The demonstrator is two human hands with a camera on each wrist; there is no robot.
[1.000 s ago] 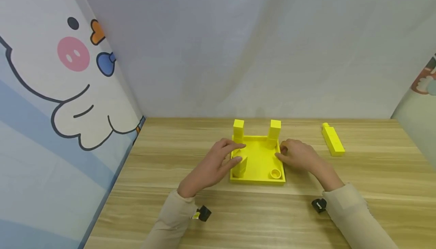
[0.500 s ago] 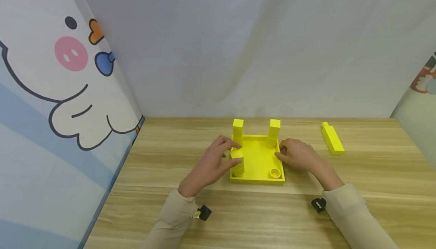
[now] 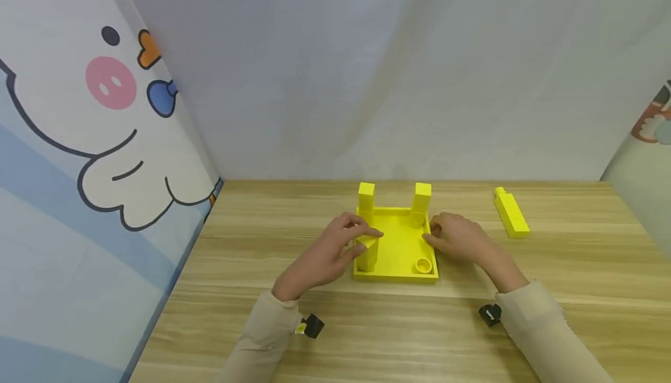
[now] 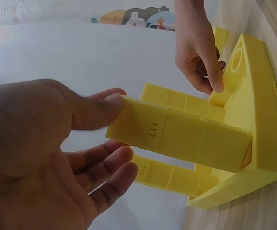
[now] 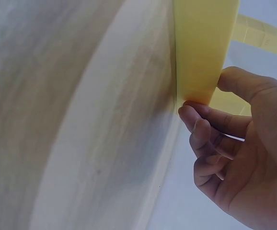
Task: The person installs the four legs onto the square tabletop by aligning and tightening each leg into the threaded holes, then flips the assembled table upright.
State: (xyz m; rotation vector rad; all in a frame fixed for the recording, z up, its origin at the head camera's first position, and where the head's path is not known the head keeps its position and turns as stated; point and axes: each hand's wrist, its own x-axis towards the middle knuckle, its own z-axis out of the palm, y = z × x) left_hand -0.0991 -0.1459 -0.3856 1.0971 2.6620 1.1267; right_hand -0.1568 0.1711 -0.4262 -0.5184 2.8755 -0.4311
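A square yellow tray (image 3: 401, 279) lies on the wooden table. At its near left corner stands a square yellow post (image 4: 177, 136) marked 117, set at a slight twist to the tray's corner. My left hand (image 3: 327, 252) pinches the top of this post between thumb and index finger; the other fingers are loosely bent beside it. With my right hand (image 3: 463, 240) I grip the tray's right wall, thumb over the rim and fingertips low on the outside. A round socket (image 3: 423, 266) shows bare at the near right corner.
Two more yellow posts stand in the tray's far corners, a back left post (image 3: 366, 198) and a back right post (image 3: 421, 199). Another yellow post (image 3: 511, 214) with a round peg lies on the table at right. A grey curtain (image 3: 398, 80) hangs behind the table.
The near left post has turned about its upright axis under my left fingers. My left index finger has shifted right across its top. The right hand and tray have stayed put.
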